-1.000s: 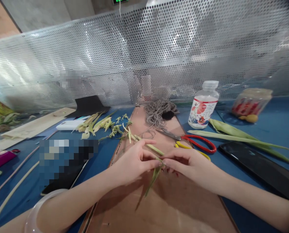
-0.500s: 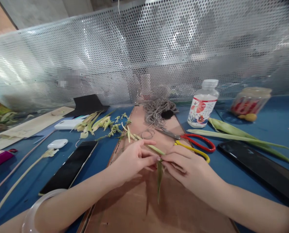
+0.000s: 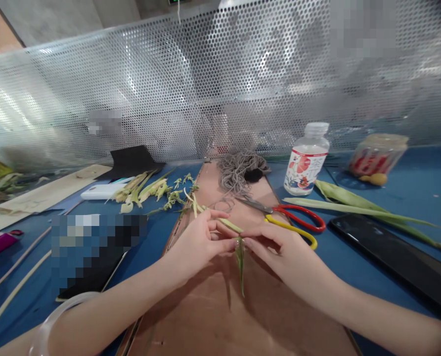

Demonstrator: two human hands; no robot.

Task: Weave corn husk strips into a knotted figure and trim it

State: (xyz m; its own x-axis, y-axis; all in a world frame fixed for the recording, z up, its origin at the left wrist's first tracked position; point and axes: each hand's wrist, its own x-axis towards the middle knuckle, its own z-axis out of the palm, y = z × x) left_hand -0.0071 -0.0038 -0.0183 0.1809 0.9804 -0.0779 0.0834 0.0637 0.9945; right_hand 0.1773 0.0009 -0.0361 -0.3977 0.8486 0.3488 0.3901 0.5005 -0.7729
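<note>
Head view: here's the leaf, dangling just below the grip, tip down, long axis nearly vertical; left hand and right hand angle inward, thumbs nearly meeting, both pinching its upper end tight.

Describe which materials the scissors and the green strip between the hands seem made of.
Scissors: blades likely metal, being grey with a dull sheen; red and yellow handles perhaps plastic-coated, looking smooth and evenly coloured.
Green strip: probably plant leaf, given its tapering tip and streaked surface.
</note>
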